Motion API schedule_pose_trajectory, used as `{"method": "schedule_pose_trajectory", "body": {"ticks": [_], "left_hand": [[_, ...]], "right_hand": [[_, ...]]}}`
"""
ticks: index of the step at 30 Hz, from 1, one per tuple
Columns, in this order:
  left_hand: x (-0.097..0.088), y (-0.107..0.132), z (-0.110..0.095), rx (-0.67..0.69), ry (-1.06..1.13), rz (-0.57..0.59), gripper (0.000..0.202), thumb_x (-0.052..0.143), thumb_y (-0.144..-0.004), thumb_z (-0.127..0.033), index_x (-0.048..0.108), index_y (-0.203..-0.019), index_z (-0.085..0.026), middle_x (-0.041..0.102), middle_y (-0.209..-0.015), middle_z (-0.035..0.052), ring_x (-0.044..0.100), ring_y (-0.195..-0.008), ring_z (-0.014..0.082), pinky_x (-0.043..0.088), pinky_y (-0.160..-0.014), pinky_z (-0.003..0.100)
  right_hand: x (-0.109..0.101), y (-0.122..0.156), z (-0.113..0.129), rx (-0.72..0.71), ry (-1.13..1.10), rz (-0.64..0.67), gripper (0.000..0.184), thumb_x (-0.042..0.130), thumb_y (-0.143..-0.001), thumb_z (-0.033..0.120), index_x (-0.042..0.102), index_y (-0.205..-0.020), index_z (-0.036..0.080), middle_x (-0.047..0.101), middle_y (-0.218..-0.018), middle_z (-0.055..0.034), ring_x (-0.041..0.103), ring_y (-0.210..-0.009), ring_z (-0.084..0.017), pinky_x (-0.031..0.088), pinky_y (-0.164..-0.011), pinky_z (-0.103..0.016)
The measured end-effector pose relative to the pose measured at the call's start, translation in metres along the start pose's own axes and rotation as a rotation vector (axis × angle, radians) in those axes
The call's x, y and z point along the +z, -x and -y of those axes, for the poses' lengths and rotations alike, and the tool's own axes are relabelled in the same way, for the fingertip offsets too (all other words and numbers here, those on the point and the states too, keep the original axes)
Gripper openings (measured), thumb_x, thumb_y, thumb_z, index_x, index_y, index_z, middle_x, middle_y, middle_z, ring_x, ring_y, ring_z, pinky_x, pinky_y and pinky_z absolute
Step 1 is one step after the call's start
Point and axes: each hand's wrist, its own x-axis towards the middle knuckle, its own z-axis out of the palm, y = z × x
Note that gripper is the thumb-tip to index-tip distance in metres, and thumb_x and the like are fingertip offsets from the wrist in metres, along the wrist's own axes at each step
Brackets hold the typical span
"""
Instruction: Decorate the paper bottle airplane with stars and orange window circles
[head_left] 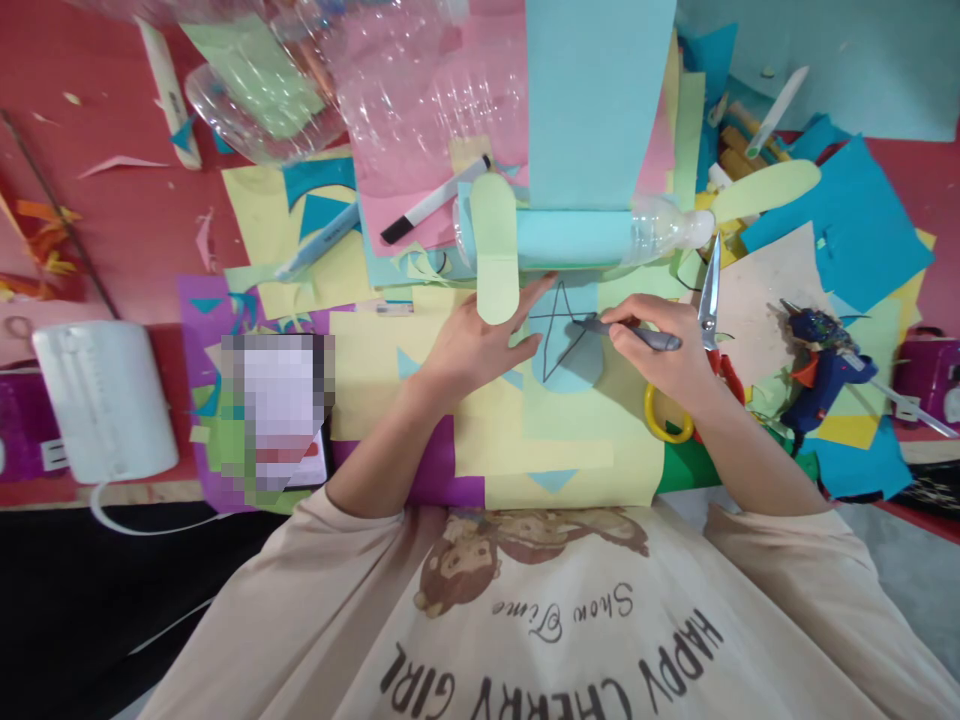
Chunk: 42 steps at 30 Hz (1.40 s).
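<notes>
Light blue paper piece [589, 365], one, bearing a star outline in dark line; lies on pale yellow paper sheets [390, 390] in front of the person, below the bottle.

Grey pen [652, 340], one; gripped between thumb and fingers of the right hand [667, 345], tip on the star's right arm.

Left hand [480, 345], palm down, fingers spread, holding nothing that can be seen; thumb and fingertips at the left side of the piece.

Containers. Clear plastic bottle [652, 228], lying on its side, neck to the right; light blue paper around or inside its body, which of the two cannot be told. Pale green strip [496, 230] with rounded end, crossing the bottle's base and overlapping the left hand; second pale green strip [769, 190] beside the neck. Clear plastic packaging [214, 110], upper left, with pale green paper [262, 75] in or behind it.

Writing. Shirt [570, 640], inverted to the view: "HAPPY CHERRY GIRL" and "Show Time". Blue marker [319, 242] and white marker [169, 95]: lettering too small to read. Phone [324, 440]: screen mostly pixelated.

Adjacent: black-capped marker [442, 195]; scissors [670, 428], yellow handle loop by the right wrist; blue glue gun [821, 395], farther right.
</notes>
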Motion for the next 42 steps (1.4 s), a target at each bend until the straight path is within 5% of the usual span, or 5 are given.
{"method": "schedule_pose_trajectory", "body": {"ticks": [19, 42], "left_hand": [[-0.0001, -0.0005, 0.0001, 0.007, -0.016, 0.000, 0.063, 0.050, -0.086, -0.028, 0.036, -0.148, -0.025, 0.059, -0.086, 0.0013, 0.046, -0.069, 0.0132, 0.043, -0.070, 0.024], [0.0008, -0.0007, 0.0005, -0.002, -0.021, 0.008, 0.064, 0.049, -0.086, -0.030, 0.036, -0.148, -0.025, 0.061, -0.094, 0.0025, 0.047, -0.070, 0.0133, 0.043, -0.070, 0.026]], "right_hand": [[-0.0044, 0.0019, 0.0067, 0.045, -0.057, 0.060, 0.021, 0.047, -0.070, 0.011, 0.041, -0.053, 0.021, 0.043, -0.047, 0.0036, 0.037, -0.045, -0.009, 0.028, -0.045, -0.027], [-0.0049, 0.0045, 0.0075, 0.127, -0.108, 0.099, 0.021, 0.045, -0.066, 0.013, 0.038, -0.048, 0.020, 0.037, -0.044, 0.0038, 0.032, -0.044, -0.008, 0.022, -0.044, -0.027]]}}
